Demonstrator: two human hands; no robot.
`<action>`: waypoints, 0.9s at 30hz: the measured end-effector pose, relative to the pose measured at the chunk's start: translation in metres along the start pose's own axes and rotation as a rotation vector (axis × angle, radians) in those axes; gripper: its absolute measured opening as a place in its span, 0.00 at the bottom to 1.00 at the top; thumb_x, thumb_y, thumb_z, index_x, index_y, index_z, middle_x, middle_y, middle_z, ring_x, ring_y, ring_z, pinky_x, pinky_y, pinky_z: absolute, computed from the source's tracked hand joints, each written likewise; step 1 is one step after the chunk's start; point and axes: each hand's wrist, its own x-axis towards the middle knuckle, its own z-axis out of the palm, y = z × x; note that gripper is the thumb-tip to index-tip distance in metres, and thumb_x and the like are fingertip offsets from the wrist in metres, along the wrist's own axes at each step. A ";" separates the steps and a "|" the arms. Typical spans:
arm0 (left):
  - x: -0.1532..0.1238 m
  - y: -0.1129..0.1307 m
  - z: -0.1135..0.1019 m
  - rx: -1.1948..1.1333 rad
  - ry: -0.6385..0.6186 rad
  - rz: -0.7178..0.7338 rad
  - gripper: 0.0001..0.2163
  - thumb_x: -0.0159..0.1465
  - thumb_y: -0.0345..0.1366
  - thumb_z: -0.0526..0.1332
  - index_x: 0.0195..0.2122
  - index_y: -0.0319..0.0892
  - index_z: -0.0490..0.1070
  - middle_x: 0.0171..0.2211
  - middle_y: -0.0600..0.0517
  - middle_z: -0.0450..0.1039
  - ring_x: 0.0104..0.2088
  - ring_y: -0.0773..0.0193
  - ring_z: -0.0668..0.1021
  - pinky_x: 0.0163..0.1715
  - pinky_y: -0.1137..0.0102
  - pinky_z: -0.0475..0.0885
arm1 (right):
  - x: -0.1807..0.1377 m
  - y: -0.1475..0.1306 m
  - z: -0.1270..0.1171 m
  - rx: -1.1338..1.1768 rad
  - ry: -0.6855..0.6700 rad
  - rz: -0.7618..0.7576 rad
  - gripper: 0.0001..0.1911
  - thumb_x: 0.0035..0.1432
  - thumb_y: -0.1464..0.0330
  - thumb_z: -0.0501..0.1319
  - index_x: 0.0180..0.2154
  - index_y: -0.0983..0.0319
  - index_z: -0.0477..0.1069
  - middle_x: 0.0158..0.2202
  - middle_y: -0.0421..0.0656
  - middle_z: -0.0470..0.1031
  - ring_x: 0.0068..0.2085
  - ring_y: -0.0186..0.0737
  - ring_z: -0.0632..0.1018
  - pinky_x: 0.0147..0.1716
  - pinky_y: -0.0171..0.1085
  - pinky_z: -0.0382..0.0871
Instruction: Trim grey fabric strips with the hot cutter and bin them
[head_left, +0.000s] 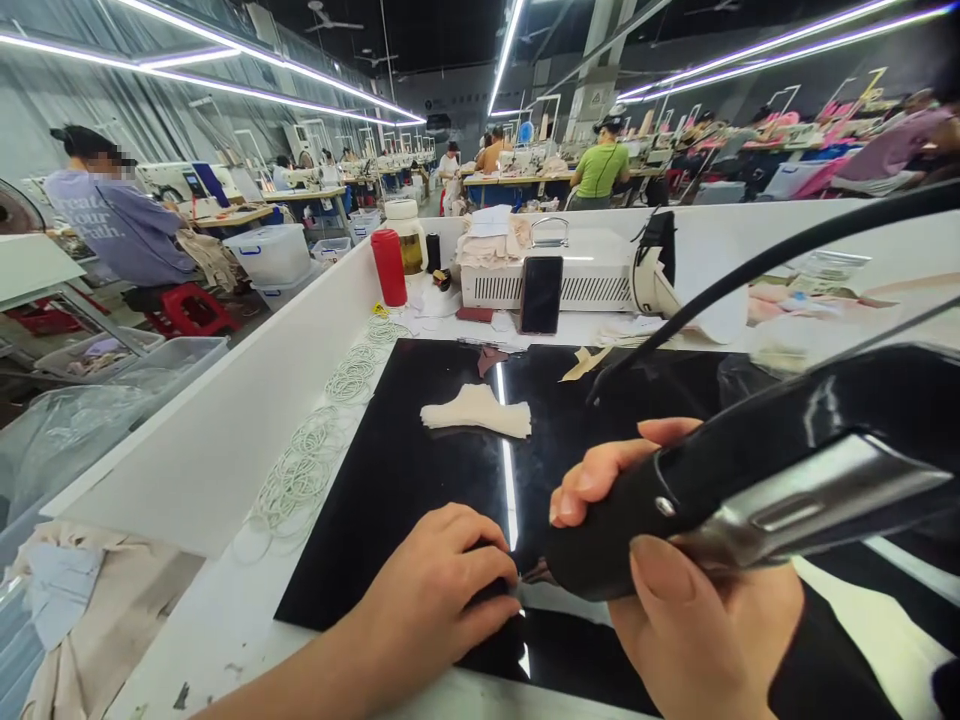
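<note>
A red tumbler (pixel 388 268) stands beside a lidded jar (pixel 412 245); a smartphone (pixel 541 295) stands before a white vented case (pixel 592 268); beyond, a worker in a lilac T-shirt (pixel 124 230) sits on a red plastic stool (pixel 193 312).

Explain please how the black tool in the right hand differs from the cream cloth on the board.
The black tool has a shiny silver part; the cream cloth is plain. The right hand holds the tool; the cloth lies on the black board. The tool appears larger than the cloth.
</note>
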 end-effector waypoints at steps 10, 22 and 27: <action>-0.006 -0.001 0.003 0.170 0.047 0.139 0.08 0.74 0.37 0.59 0.44 0.45 0.78 0.44 0.52 0.78 0.49 0.63 0.78 0.52 0.66 0.76 | -0.003 -0.001 0.003 0.005 0.021 -0.004 0.21 0.60 0.58 0.71 0.50 0.53 0.67 0.33 0.38 0.74 0.30 0.39 0.76 0.31 0.42 0.75; -0.019 0.000 -0.012 0.237 0.053 0.179 0.10 0.74 0.36 0.58 0.51 0.46 0.77 0.48 0.52 0.79 0.52 0.62 0.79 0.53 0.66 0.78 | -0.004 -0.001 0.001 0.016 0.020 0.022 0.21 0.60 0.58 0.72 0.50 0.53 0.68 0.32 0.38 0.74 0.30 0.39 0.75 0.31 0.41 0.74; -0.023 -0.001 -0.006 0.299 0.083 0.229 0.08 0.72 0.36 0.60 0.48 0.46 0.78 0.48 0.52 0.80 0.50 0.59 0.79 0.50 0.64 0.80 | -0.002 0.000 0.003 0.000 0.015 0.001 0.20 0.60 0.58 0.71 0.49 0.54 0.68 0.31 0.38 0.74 0.30 0.38 0.76 0.31 0.41 0.74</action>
